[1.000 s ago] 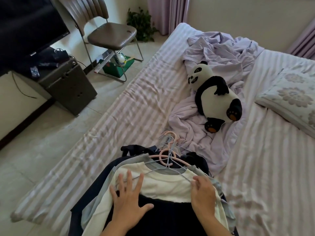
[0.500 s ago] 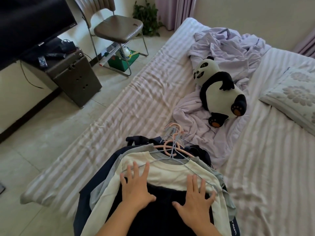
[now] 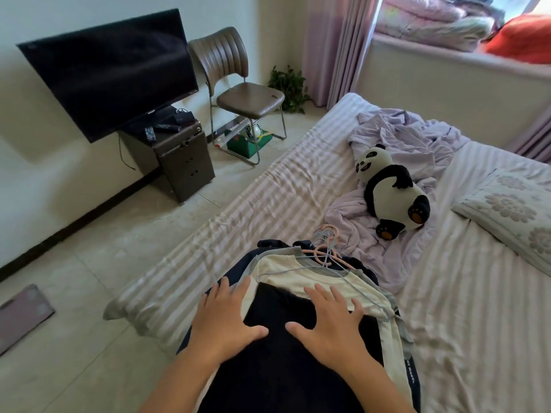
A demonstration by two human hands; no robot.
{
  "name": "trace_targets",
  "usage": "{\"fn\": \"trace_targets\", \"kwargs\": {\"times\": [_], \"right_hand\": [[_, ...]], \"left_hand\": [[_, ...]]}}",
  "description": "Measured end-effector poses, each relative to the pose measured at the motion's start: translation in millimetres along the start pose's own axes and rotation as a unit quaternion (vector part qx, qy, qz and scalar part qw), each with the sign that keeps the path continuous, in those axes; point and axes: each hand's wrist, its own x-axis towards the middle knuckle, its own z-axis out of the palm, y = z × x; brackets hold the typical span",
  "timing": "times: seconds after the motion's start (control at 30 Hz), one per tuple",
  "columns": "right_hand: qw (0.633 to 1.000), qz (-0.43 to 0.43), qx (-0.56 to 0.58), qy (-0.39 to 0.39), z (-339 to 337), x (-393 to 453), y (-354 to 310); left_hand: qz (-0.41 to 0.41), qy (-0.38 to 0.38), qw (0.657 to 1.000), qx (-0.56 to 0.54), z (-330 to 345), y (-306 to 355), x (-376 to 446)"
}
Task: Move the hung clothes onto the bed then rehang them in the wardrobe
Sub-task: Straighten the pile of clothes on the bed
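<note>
Clothes [image 3: 301, 278] now on the bed [image 3: 268, 198], in a stack at its near edge, still on their hangers [image 3: 326, 248], hooks pointing far toward the panda [image 3: 390, 189]. Top of the stack: a dark garment over a cream shirt, with grey and navy pieces under them. So the first half of the task seems done, at least for this bundle; whether more clothes wait elsewhere, impossible to tell. Rehanging in the wardrobe not yet begun, and no wardrobe in view.

Left hand [image 3: 226, 320] flat on the left side of the stack, fingers spread and straight, holding nothing. Right hand [image 3: 328, 320] also flat on the dark garment, fingers spread, only pressing, not gripping.

Compared with a second ago: right hand then up near the shoulder of the cream shirt, beside the blue hanger wire; now lower, on the dark garment, level with the left hand. Stack in the same place. View now raised, showing the TV [image 3: 113, 67], the chair [image 3: 238, 84] and the window sill.
</note>
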Motion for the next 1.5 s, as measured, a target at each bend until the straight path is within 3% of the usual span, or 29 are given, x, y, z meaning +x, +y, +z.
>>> {"fn": "trace_targets", "kwargs": {"times": [0.3,0.6,0.93,1.5], "right_hand": [[0.987,-0.126,-0.014,0.096,-49,-110,-111],[0.960,-0.272,-0.058,0.042,-53,-200,-187],[0.873,-0.473,-0.111,-0.051,-37,-320,-229],[0.737,-0.636,-0.197,-0.117,53,-589,-301]], "left_hand": [[0.016,0.093,0.995,-0.040,-84,-58,-143],[-0.078,0.136,0.987,-0.036,-107,-104,-287],[-0.287,0.202,0.934,-0.066,-65,-101,-493],[-0.497,0.246,0.825,-0.109,30,-123,-832]]}}
